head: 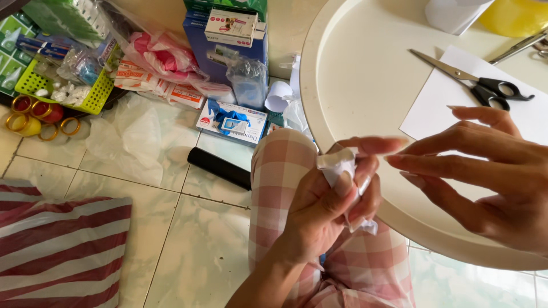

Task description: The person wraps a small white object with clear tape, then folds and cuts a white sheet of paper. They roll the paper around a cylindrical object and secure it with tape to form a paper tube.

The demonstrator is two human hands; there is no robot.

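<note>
Floor: pale tiles; we sit beside a round cream table (pixel 365 68).
Left hand (pixel 325 211): ours, closed around a crumpled white paper (pixel 338 162), just off the table's edge.
Right hand (pixel 479 177): open, fingers spread, empty, over the table.
Scissors (pixel 479 82): on the table's white sheet (pixel 434 108).
Risk: we judge the paper could tear if squeezed harder.

Open room on the round cream table (pixel 342 85): its left half lies bare, a wide lane for a hand. Further right, the scissors (pixel 479 82) lie across the white sheet (pixel 434 108), blocking that stretch. At the far edge a white container (pixel 454 12) and a yellow one (pixel 516 14) close things off. Down on the floor, the near-left tiles (pixel 188 239) are free beside the striped cushion (pixel 57 245). Far left is jammed: boxes (pixel 228 34), bags (pixel 165 57), a green basket (pixel 63 85), and a black roll (pixel 220 168) lies across the way.
</note>
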